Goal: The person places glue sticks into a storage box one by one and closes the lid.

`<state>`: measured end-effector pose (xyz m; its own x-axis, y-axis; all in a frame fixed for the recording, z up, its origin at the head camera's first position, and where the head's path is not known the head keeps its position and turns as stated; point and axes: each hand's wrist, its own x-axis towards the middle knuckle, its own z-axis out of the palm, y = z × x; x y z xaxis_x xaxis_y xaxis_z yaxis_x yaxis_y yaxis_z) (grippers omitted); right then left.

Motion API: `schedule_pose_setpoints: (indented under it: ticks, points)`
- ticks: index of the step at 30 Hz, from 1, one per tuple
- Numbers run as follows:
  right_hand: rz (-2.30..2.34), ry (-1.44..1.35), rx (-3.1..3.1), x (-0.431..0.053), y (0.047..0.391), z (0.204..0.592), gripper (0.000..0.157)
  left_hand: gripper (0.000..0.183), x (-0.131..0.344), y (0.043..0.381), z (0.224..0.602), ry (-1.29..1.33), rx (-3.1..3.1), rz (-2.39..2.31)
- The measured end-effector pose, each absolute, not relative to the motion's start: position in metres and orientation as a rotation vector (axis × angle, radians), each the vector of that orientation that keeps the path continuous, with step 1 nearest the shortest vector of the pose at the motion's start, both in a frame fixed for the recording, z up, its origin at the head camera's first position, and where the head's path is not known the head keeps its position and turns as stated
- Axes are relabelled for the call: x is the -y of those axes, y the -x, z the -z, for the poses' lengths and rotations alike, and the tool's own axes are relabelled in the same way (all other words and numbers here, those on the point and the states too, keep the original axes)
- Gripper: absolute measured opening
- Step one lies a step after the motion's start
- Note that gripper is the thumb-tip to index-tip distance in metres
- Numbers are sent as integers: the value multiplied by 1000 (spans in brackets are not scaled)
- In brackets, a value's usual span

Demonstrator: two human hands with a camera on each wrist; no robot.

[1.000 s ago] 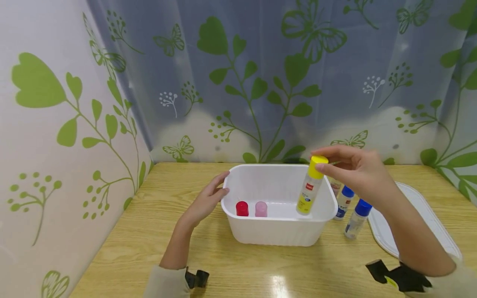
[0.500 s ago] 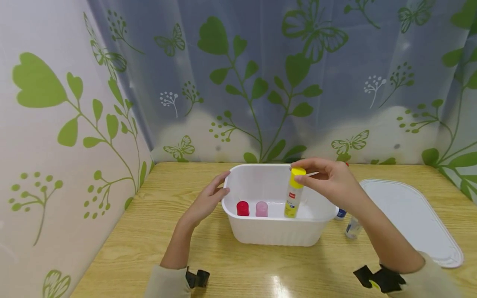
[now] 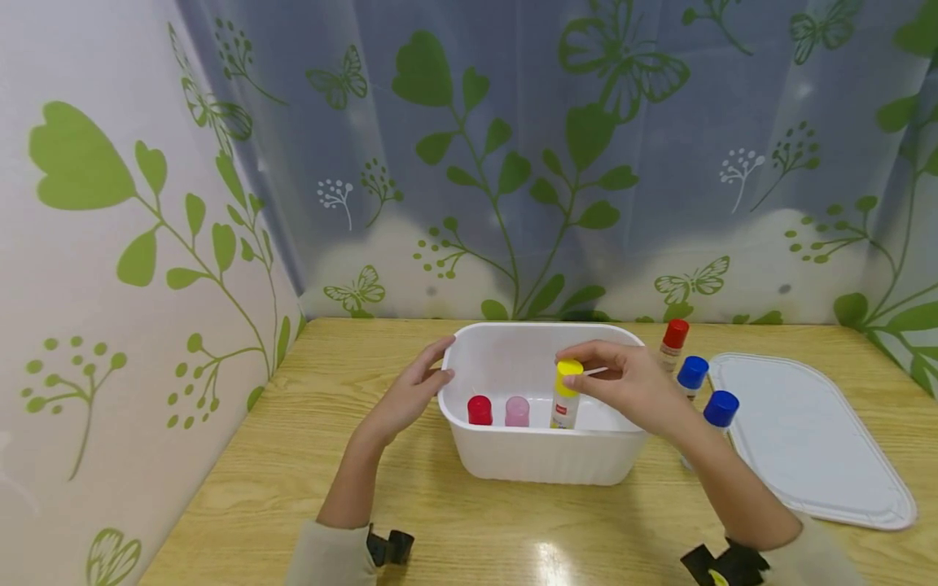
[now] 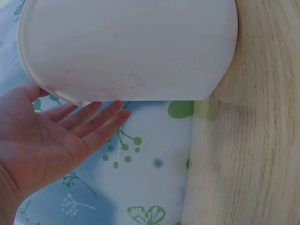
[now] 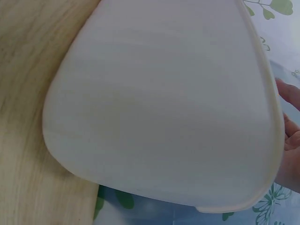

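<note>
A white plastic bin [image 3: 542,456] stands on the wooden table in the head view. My left hand [image 3: 410,391] rests at its left end, thumb on the rim and, in the left wrist view, fingers [image 4: 101,119] stretched along the outer wall. By its yellow cap, my right hand [image 3: 630,387] pinches a glue stick [image 3: 563,407] upright inside the bin; its bottom is hidden behind the front wall. Left of it in the bin stand a red-capped tube [image 3: 479,410] and a pink-capped tube [image 3: 517,412], mostly hidden. The right wrist view shows mainly the bin's outer wall [image 5: 159,108].
Right of the bin stand a red-capped tube [image 3: 674,335] and two blue-capped tubes, one nearer [image 3: 721,408] and one farther [image 3: 692,372], partly behind my right hand and arm. A white lid [image 3: 813,439] lies beyond them. A patterned curtain [image 3: 476,163] backs the table.
My right hand has moved left and down, lowering the yellow-capped glue stick deeper into the bin, towards the pink-capped tube. The red and blue caps at right show more. My left hand stays put.
</note>
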<state>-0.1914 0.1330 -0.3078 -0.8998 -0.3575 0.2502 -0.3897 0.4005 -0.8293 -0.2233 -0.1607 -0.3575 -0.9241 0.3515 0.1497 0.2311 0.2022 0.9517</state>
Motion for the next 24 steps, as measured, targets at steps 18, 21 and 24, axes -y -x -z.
schedule_pose_setpoints:
  ticks: [18,21,24]
  points:
    - [-1502,-826,2763,-130,200,325,25,50,161,224,358,-580,-2353,-1834]
    - [-1482,-856,2795,-130,201,326,25,50,161,224,358,-579,-2353,-1832]
    - [-1458,-890,2813,-130,202,326,26,50,162,225,359,-580,-2350,-1830]
